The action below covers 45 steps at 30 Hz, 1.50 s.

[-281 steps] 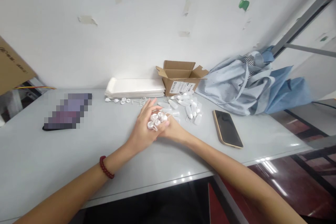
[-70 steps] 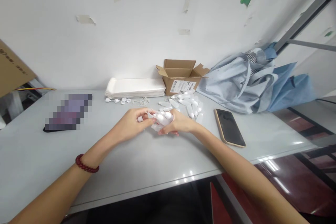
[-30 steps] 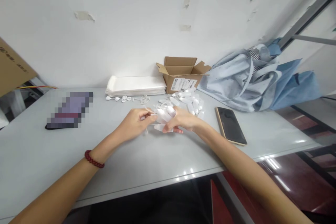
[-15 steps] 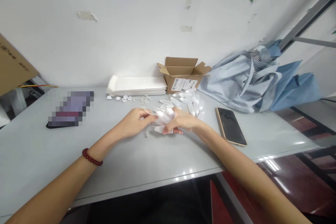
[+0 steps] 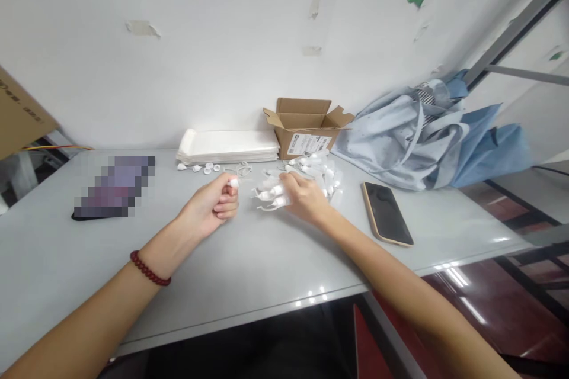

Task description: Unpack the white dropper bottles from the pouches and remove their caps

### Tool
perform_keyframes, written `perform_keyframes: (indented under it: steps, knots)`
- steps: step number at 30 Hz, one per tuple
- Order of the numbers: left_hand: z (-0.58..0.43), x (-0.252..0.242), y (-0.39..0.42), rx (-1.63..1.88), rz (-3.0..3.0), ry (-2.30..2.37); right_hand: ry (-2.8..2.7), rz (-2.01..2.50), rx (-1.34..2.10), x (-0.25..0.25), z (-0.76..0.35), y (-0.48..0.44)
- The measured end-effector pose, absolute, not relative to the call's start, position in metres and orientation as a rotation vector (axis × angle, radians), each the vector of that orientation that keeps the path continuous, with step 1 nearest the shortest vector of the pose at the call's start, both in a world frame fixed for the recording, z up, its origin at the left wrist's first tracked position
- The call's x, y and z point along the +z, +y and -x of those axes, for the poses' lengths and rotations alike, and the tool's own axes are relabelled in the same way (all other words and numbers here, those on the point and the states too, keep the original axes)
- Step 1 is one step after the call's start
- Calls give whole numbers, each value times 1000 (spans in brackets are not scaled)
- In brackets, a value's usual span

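Note:
My left hand is closed, with a small white cap pinched between thumb and forefinger. A thin pale cord appears to trail from the cap toward the right. Palm down, my right hand grips several small translucent white bottles whose capped, corded ends point left. Its fingers are partly hidden under the hand. Behind it lies a loose pile of similar bottles. Small white caps and a coil of pale cord rest on the table beyond my left hand.
On the grey table stand a stack of white sheets or sleeves and an open cardboard box against the wall. A phone lies right, a blurred-out device left. Blue cloth bags fill the back right.
My hands have moved apart. The left went left with the white cap pinched in it; the right turned palm down, still gripping the bottles. The view shifted slightly.

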<state>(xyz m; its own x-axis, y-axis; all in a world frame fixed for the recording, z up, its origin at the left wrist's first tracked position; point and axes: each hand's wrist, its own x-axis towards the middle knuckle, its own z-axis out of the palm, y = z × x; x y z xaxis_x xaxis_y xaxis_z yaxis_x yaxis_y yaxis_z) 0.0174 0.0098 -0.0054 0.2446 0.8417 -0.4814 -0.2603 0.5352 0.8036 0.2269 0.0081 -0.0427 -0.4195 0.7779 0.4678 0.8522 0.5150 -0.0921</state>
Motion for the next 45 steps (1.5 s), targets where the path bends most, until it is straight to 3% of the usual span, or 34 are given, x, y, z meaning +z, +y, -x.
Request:
perform_keyframes:
  steps: [6,11,14,26,35,45]
  knots:
    - [-14,6,7,895,-705,895,-1912,1377,482,-35,-223,9]
    - [-23,1,-5,941,-1339,1036,-1799,1418,938,-30,-217,2]
    - [-25,-1,-9,976,-1785,1164,-1806,1388,1028,-31,-216,0]
    - [-22,-12,-15,655,-2537,1163,-2143,1314,430,-33,-221,3]
    - [-31,-15,-11,642,-1904,1279,-2239,1329,203,-37,-221,4]
    - [-31,-14,-12,699,-2015,1284,-2306,1383,181,-38,-224,6]
